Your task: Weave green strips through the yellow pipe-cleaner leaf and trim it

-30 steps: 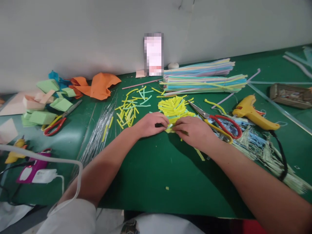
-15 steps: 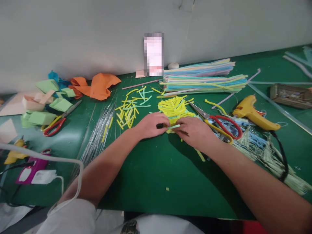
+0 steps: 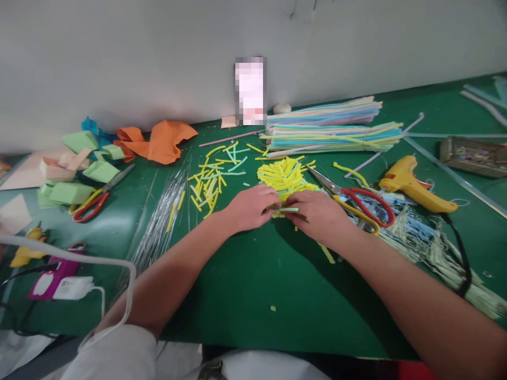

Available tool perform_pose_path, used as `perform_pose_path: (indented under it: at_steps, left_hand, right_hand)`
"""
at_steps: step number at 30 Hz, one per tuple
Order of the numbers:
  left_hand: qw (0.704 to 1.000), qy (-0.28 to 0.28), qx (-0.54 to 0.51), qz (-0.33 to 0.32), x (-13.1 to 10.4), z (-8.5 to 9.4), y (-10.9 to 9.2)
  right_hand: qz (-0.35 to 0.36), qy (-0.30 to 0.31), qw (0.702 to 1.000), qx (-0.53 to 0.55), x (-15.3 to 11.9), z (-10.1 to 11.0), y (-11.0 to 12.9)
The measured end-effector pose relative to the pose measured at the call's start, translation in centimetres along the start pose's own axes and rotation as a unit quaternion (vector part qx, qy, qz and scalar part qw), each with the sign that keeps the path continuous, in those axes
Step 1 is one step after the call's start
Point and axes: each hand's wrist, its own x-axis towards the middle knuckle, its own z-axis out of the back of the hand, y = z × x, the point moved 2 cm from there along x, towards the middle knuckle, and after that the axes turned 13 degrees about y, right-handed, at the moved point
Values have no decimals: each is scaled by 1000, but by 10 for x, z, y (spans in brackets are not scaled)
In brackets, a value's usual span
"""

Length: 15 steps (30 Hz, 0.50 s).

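My left hand (image 3: 257, 207) and my right hand (image 3: 319, 212) meet over the green table, fingers pinched close together. Between the fingertips a short mint-green strip (image 3: 288, 209) sticks out toward the right hand. Just beyond the hands lies a leaf-like pile of yellow fuzzy pieces (image 3: 282, 173), its near part hidden by the fingers. Cut yellow and mint pieces (image 3: 208, 182) are scattered left of it. Red-and-yellow-handled scissors (image 3: 366, 206) rest open beside my right hand.
Bundles of pastel stems (image 3: 332, 137) lie at the back below a propped phone (image 3: 250, 91). A yellow glue gun (image 3: 415, 184) is at right. Clear wires (image 3: 160, 219), other scissors (image 3: 93, 203) and orange paper (image 3: 168, 141) are at left.
The mint-green strip and both fingertips have shifted slightly right. A dark object seen at my left fingers before no longer shows.
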Motion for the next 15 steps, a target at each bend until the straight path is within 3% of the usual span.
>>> perform_pose_path:
  at_steps: [11,15]
  left_hand:
    - [1000,8,10,-18,2,-2,-3]
    - [1000,1,10,-24,2,-3,0]
  right_hand:
    - [13,-5,1000,-5,-1,2,3]
    - [31,-20,999,-14,-7,19,5]
